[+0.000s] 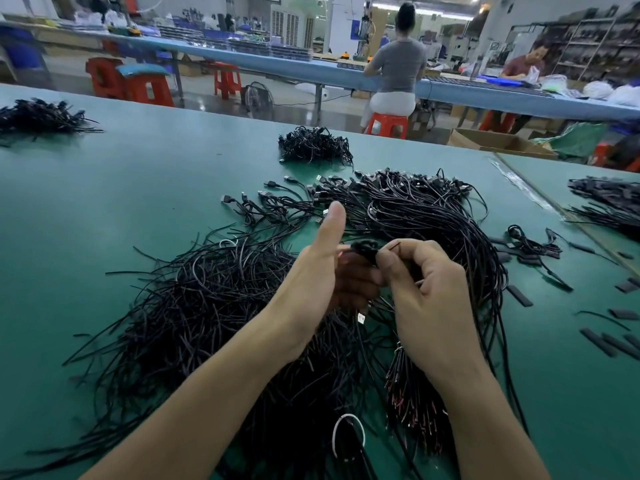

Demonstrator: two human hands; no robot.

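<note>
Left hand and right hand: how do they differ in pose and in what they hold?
The left hand has its thumb raised straight, while the right hand has its thumb bent. The left hand's fingers curl round the small cable coil; the right hand's fingertips pinch a thin black strand beside it. Both are above the cable heap.
</note>
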